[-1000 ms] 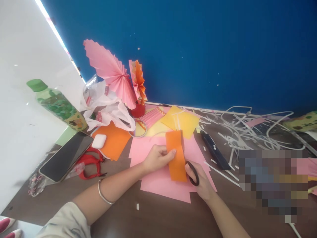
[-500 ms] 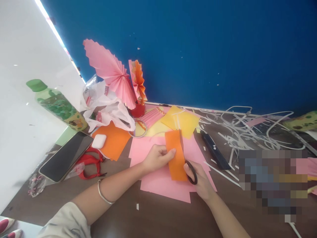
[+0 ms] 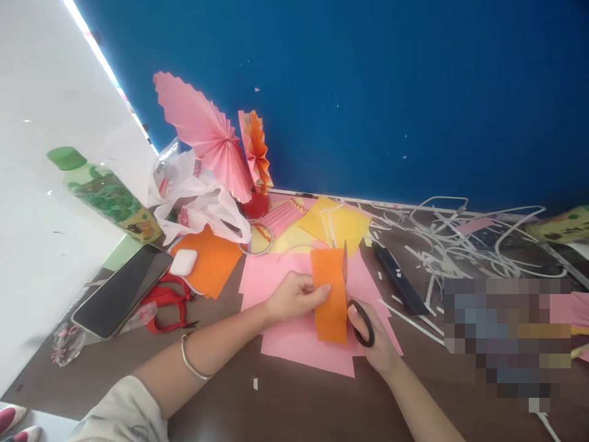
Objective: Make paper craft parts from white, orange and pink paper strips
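Observation:
My left hand [image 3: 291, 296] pinches the left edge of a folded orange paper strip [image 3: 329, 294], holding it upright over a pink paper sheet [image 3: 285, 334] on the brown table. My right hand [image 3: 375, 344] grips black-handled scissors [image 3: 356, 310], fingers through the loop. The blade runs up along the strip's right edge, its tip near the top of the strip. A thin bracelet circles my left wrist.
Pink and orange paper fans [image 3: 216, 138] stand in a red cup at the back. Yellow sheets [image 3: 338, 227], an orange sheet [image 3: 209, 258], a phone [image 3: 123, 288], white earbud case [image 3: 183, 262], red scissors [image 3: 168, 301], green bottle [image 3: 105, 195], plastic bag [image 3: 202, 202], black bar [image 3: 399, 279], and white paper strips [image 3: 455, 242] lie around.
The orange strip and scissors shifted slightly right and down. The scissor blade now stands up along the strip's right edge, further along it than before.

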The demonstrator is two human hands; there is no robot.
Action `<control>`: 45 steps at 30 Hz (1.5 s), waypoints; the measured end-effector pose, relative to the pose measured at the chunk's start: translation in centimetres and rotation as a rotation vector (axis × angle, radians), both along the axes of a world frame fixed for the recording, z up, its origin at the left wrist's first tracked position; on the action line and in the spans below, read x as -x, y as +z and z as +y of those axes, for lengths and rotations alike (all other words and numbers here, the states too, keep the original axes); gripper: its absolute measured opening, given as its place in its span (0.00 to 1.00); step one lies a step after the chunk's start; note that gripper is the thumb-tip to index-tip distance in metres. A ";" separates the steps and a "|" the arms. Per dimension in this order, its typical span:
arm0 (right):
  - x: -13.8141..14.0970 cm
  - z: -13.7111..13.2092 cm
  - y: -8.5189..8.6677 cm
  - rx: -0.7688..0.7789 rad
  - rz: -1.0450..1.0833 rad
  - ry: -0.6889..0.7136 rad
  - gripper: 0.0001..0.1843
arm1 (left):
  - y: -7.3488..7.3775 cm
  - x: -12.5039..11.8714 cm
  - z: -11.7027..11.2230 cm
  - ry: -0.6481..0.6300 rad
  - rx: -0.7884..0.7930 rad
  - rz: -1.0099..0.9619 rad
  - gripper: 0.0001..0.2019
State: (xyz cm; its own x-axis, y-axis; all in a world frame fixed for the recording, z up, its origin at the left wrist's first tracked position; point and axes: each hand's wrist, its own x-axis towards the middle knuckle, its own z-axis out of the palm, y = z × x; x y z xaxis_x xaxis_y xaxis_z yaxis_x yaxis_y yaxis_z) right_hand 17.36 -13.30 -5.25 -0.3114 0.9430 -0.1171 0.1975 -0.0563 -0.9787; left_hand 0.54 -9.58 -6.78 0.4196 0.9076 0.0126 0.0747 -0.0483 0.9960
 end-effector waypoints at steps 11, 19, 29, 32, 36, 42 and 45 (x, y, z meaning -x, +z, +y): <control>0.2 0.1 0.3 0.016 -0.035 -0.022 0.22 | -0.2 0.0 0.0 0.025 -0.015 0.011 0.21; 0.3 0.0 0.2 0.049 -0.065 -0.059 0.23 | -0.3 -0.1 0.1 0.041 -0.020 0.011 0.21; 0.5 0.0 0.6 0.053 -0.107 -0.059 0.25 | -0.1 0.0 0.1 0.050 -0.007 0.053 0.22; 0.6 0.0 0.5 0.043 -0.122 -0.054 0.25 | -0.1 0.0 0.1 0.054 -0.009 0.068 0.22; 0.4 0.1 0.3 0.034 -0.110 -0.071 0.25 | -0.2 0.0 0.1 0.054 -0.022 0.063 0.22; 0.2 0.1 -0.1 0.057 -0.060 -0.085 0.22 | -0.3 0.0 0.1 0.055 -0.033 0.048 0.21; 0.3 0.1 0.0 0.051 -0.061 -0.110 0.23 | -0.2 0.0 0.1 0.046 -0.031 0.044 0.21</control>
State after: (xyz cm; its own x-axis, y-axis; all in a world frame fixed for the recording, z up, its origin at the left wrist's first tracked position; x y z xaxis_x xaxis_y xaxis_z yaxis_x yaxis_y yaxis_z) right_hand 17.01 -13.17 -5.25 -0.1968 0.9634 -0.1818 0.2465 -0.1308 -0.9603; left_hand 0.53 -9.47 -6.93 0.3779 0.9256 0.0233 0.1215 -0.0746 0.9898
